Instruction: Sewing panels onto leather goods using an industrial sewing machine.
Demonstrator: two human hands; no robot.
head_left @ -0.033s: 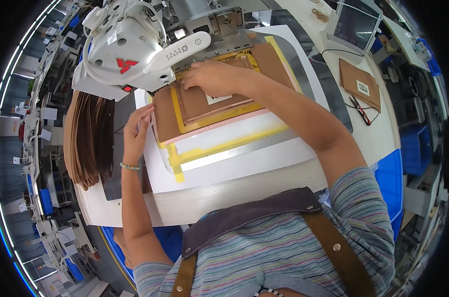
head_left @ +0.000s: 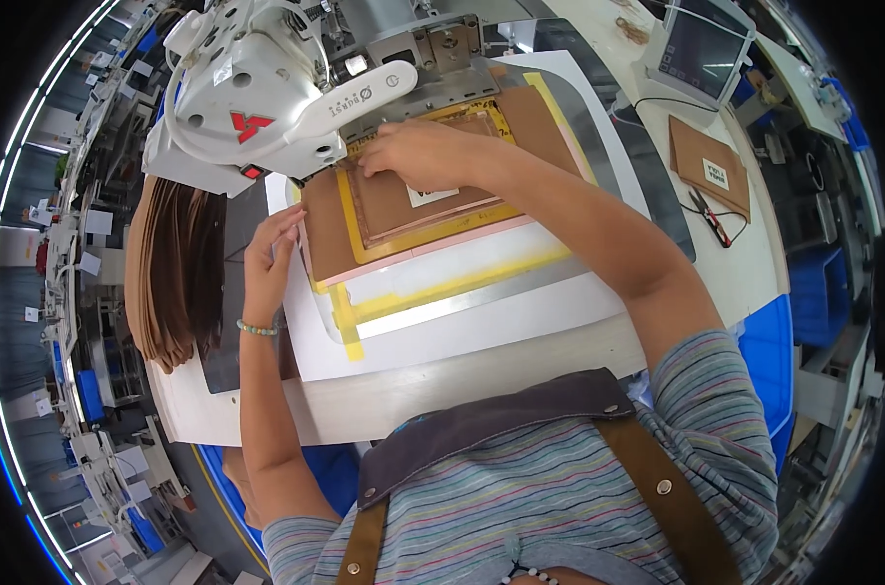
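Note:
A flat brown fabric panel (head_left: pixel 327 239) lies under the head of a white sewing machine (head_left: pixel 252 93). On it sits a yellow-edged rectangular frame (head_left: pixel 379 253), with brown material inside and a white printed label (head_left: pixel 431 198). My right hand (head_left: pixel 421 156) reaches across from the right and rests on the frame's upper left part. Its fingers are bent, with gaps between them, and the fingertips touch the brown material; nothing held shows. Beside the panel's left edge is my left hand (head_left: pixel 270 258), fingers stretched upward and thumb apart, fingertips at the edge.
Yellow tape (head_left: pixel 462 284) borders the clamp plate on a white sheet (head_left: pixel 442 348). A stack of brown panels (head_left: pixel 169 278) hangs at the left. At right are a control screen (head_left: pixel 701 54), a brown folded piece (head_left: pixel 701 161), small red-handled snips (head_left: pixel 712 219) and a blue bin (head_left: pixel 769 356).

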